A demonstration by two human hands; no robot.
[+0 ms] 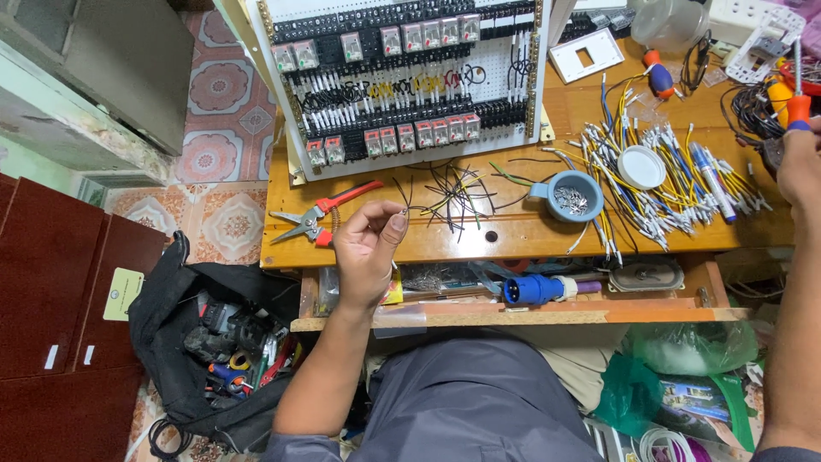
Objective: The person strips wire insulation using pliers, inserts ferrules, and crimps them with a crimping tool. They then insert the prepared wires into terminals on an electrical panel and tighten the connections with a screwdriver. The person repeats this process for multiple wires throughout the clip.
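left grip (pixel 369 248): fingertips pinched on thin black wire (pixel 402 195) above counter (pixel 513 231) | cutters (pixel 321 216) just left, wire scraps (pixel 457 195) right, relay board (pixel 410 81) beyond | right grip (pixel 800 167): closed on orange screwdriver (pixel 797 98), wire bundle (pixel 676 175) to its left

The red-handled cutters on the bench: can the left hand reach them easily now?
Probably yes: the left hand is just right of the red-handled cutters, nothing between, though its fingertips pinch a thin wire.
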